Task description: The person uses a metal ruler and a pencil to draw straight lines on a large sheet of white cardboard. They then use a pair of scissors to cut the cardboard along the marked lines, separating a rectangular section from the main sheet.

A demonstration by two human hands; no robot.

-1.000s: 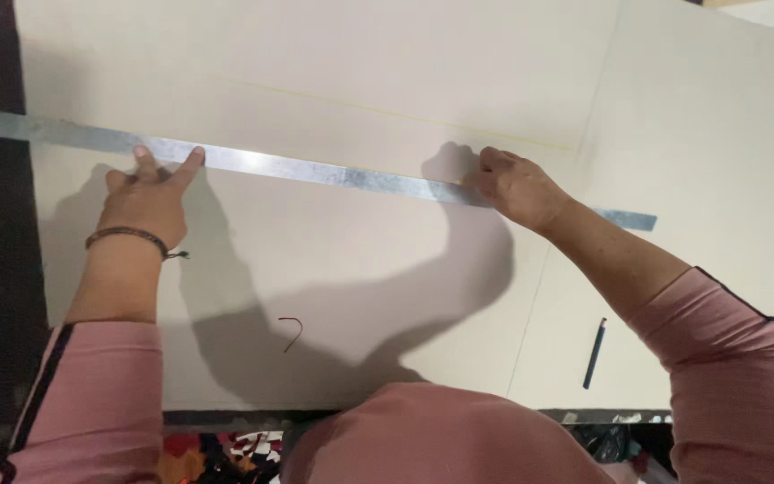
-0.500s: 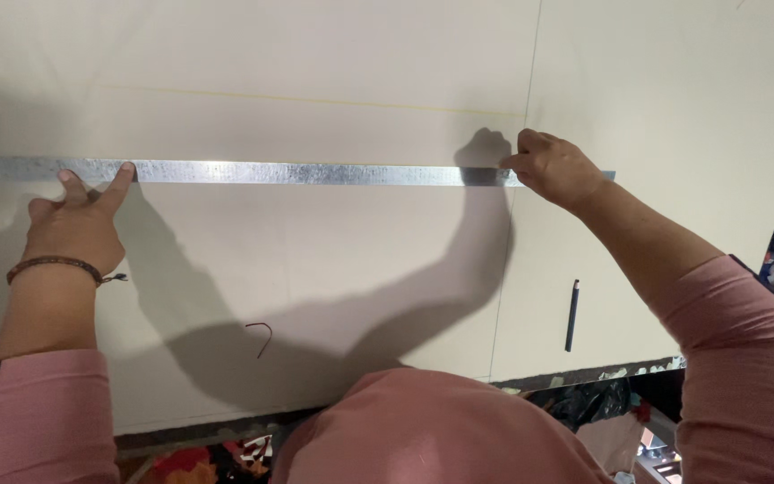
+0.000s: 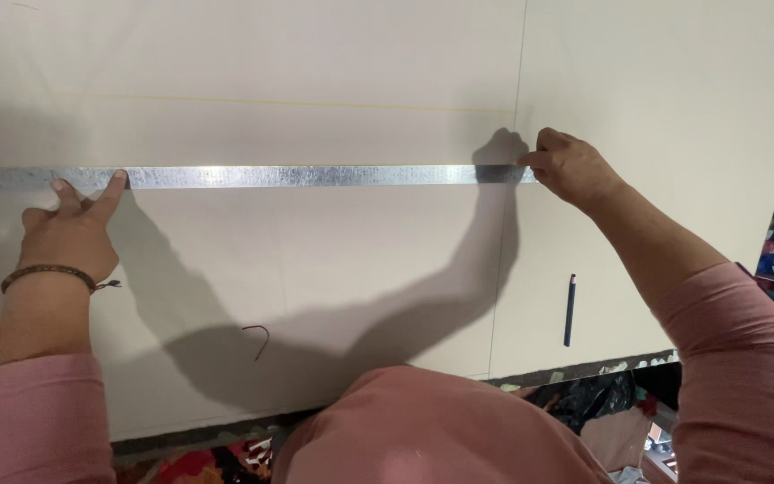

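We see, nearest, short dark thread (image 3: 257, 339) on pale board (image 3: 315, 269) at 6 o'clock; black pencil (image 3: 569, 310) at 4 o'clock, untouched. Change: metal straightedge (image 3: 315, 176), tilted a second ago, now lies level, parallel to faint yellow line (image 3: 270, 102) at 12 o'clock – alignment looks near settled. Left hand (image 3: 69, 237) at 9 o'clock: fingers spread, tips pressing strip flat, no grasp. Right hand (image 3: 571, 166) at 2 o'clock: fingers curled, pinching strip's right end at board seam.
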